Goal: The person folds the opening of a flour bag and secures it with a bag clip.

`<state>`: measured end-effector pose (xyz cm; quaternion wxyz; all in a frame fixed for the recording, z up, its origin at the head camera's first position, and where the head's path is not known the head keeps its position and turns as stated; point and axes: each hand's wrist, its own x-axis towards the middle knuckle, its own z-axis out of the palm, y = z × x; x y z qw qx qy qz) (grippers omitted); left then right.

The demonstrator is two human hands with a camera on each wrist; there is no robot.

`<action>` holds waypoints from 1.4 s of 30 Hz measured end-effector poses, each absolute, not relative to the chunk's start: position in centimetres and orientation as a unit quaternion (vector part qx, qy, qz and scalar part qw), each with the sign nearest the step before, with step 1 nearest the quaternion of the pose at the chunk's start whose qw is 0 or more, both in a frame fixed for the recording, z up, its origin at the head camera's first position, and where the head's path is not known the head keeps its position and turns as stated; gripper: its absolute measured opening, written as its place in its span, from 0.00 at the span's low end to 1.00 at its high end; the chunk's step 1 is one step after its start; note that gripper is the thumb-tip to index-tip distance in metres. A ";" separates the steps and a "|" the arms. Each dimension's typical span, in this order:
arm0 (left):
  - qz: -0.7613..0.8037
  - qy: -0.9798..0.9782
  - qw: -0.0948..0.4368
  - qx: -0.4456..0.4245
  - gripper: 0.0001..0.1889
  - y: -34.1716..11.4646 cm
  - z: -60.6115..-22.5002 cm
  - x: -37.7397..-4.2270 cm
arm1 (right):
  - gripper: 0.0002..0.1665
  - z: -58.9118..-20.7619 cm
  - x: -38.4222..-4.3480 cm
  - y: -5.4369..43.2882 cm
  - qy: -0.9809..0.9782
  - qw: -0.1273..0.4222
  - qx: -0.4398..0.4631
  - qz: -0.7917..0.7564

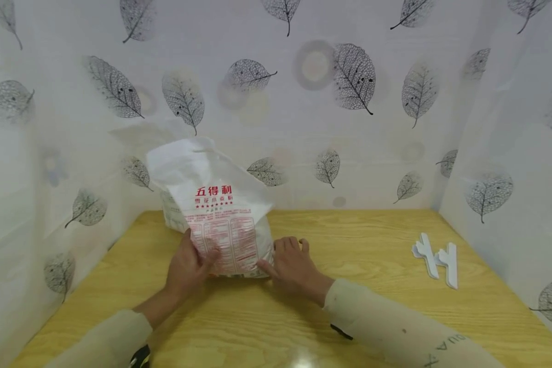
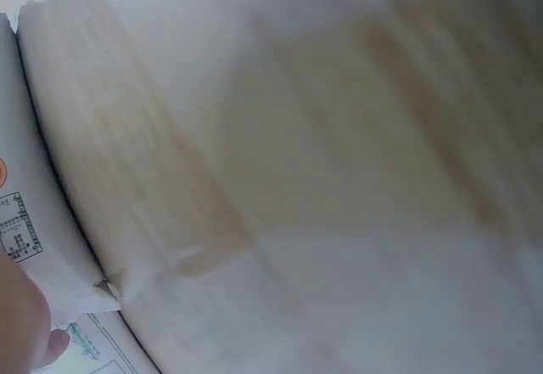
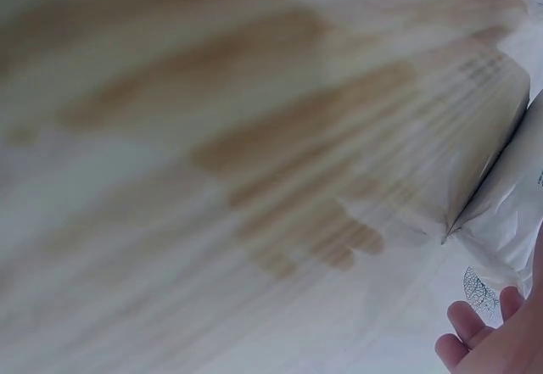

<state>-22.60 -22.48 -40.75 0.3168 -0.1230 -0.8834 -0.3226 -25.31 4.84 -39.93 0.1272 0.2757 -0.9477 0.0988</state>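
A white flour bag (image 1: 216, 240) with red print stands on the wooden table (image 1: 372, 317), its tall top part slanting up to the left. My left hand (image 1: 186, 263) grips its lower left side, thumb across the printed front and other fingers around the edge. At the lower right corner my right hand (image 1: 294, 266) holds the bag, thumb on the front and fingers along the side. The left wrist view shows part of the left hand (image 2: 21, 319) against the bag (image 2: 42, 213). Curled fingertips of the right hand (image 3: 496, 340) show beside the bag (image 3: 509, 213) in the right wrist view.
Two white plastic clips (image 1: 451, 266) lie side by side at the right of the table. A pale curtain (image 1: 276, 117) printed with dark leaves hangs behind the table and along both sides.
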 end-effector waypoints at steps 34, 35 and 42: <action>-0.302 -0.877 0.336 -0.166 0.47 -19.1 -41.3 -24.8 | 0.38 -39.7 -25.9 8.8 -0.953 0.121 0.262 0.097; -0.303 -0.876 0.337 -0.164 0.47 -19.0 -41.2 -24.8 | 0.38 -39.7 -25.9 8.9 -0.952 0.123 0.263 0.098; -0.313 -0.875 0.334 -0.155 0.47 -18.2 -41.1 -24.9 | 0.38 -40.0 -26.2 9.4 -0.957 0.118 0.250 0.083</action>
